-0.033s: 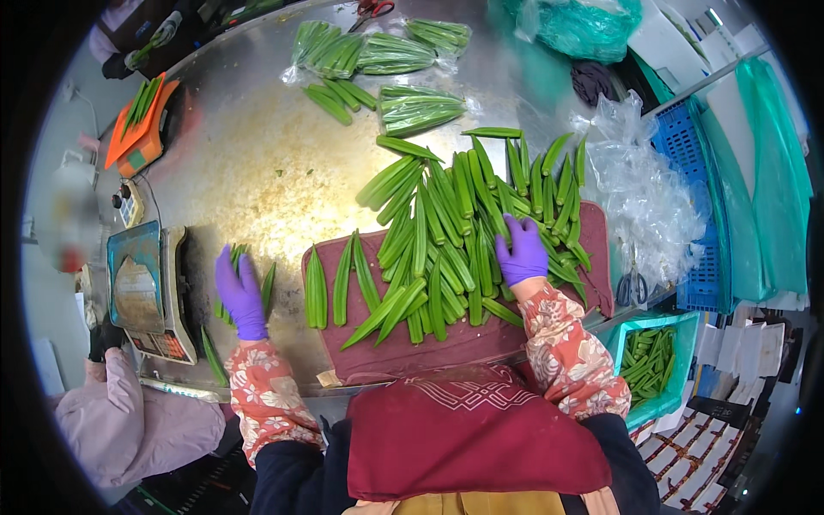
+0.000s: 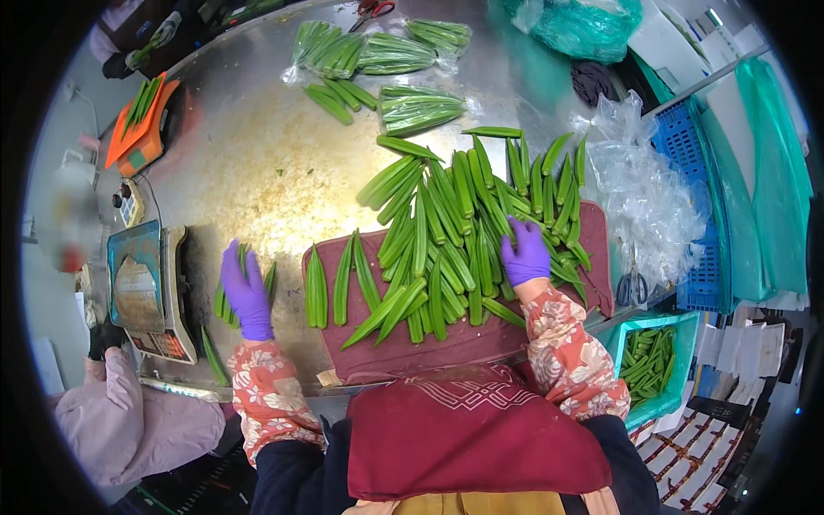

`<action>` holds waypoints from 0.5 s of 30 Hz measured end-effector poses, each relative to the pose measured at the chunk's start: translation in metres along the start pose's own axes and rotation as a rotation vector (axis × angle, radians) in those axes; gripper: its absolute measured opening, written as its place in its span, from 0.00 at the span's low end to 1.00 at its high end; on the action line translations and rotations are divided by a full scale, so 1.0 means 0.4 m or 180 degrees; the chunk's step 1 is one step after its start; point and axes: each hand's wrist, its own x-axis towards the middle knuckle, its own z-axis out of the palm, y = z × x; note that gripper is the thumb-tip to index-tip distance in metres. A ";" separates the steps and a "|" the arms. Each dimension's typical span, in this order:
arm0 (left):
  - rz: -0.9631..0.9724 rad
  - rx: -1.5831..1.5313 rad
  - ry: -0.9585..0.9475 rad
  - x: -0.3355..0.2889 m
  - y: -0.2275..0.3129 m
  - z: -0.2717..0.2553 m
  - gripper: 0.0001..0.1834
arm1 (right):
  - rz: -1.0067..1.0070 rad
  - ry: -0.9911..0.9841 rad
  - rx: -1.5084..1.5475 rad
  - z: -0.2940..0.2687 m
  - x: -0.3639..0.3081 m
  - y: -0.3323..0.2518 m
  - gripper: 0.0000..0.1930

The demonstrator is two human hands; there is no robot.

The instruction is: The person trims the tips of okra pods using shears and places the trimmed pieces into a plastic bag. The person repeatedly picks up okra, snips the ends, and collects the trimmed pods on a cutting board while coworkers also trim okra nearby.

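A large pile of green okra pods [image 2: 438, 232] lies on a folded maroon cloth [image 2: 369, 356] in front of me. My right hand [image 2: 525, 256], in a purple glove, rests at the pile's right side, its fingers apart and no pod plainly gripped. To the left of the cloth, my gloved left hand [image 2: 246, 292] hovers over or touches a small group of okra pods [image 2: 225, 307] on the metal table. Its thumb and fingers are spread, and the palm hides part of that group. One loose okra pod [image 2: 214, 356] lies near the table's front edge.
A digital scale [image 2: 163, 296] stands left; an orange-topped one [image 2: 142, 129] is farther back. Bagged okra [image 2: 421, 110] and red-handled scissors [image 2: 373, 10] lie at the far side. Clear plastic bags [image 2: 644, 189] and a teal-lined crate of okra [image 2: 648, 365] are right. A co-worker's sleeve [image 2: 129, 412] shows at left.
Both of my hands have shifted slightly to the right. The okra pods look unmoved.
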 end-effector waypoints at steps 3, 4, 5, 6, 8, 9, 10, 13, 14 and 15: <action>0.0096 -0.0767 -0.0315 -0.018 0.127 0.019 0.17 | -0.0304 0.0372 0.0640 0.009 -0.034 0.102 0.16; 0.0060 -0.1086 -0.0471 -0.032 0.166 0.029 0.17 | -0.0350 0.0405 0.0769 0.006 -0.049 0.121 0.16; -0.0082 -0.1357 -0.0698 -0.048 0.206 0.039 0.16 | 0.0186 0.0061 0.0920 -0.007 -0.067 0.116 0.13; -0.0254 -0.1677 -0.0936 -0.063 0.263 0.036 0.15 | 0.0619 -0.0176 0.1534 -0.023 -0.082 0.114 0.12; -0.0258 -0.2279 -0.1568 -0.094 0.355 0.040 0.15 | 0.1473 -0.0628 0.2755 -0.056 -0.113 0.106 0.12; -0.0264 -0.2681 -0.1947 -0.111 0.391 0.044 0.15 | 0.1549 -0.0811 0.3630 -0.077 -0.132 0.091 0.12; -0.0504 -0.3173 -0.2342 -0.140 0.420 0.054 0.15 | 0.1574 -0.0925 0.3958 -0.089 -0.147 0.068 0.13; -0.1107 -0.4148 -0.3510 -0.201 0.478 0.095 0.17 | 0.1495 -0.1037 0.4455 -0.088 -0.201 0.016 0.15; -0.1308 -0.4293 -0.3562 -0.208 0.501 0.099 0.18 | 0.1317 -0.1057 0.4233 -0.082 -0.214 0.005 0.15; -0.1514 -0.4437 -0.3605 -0.212 0.526 0.102 0.20 | 0.1138 -0.1081 0.4009 -0.079 -0.225 -0.006 0.15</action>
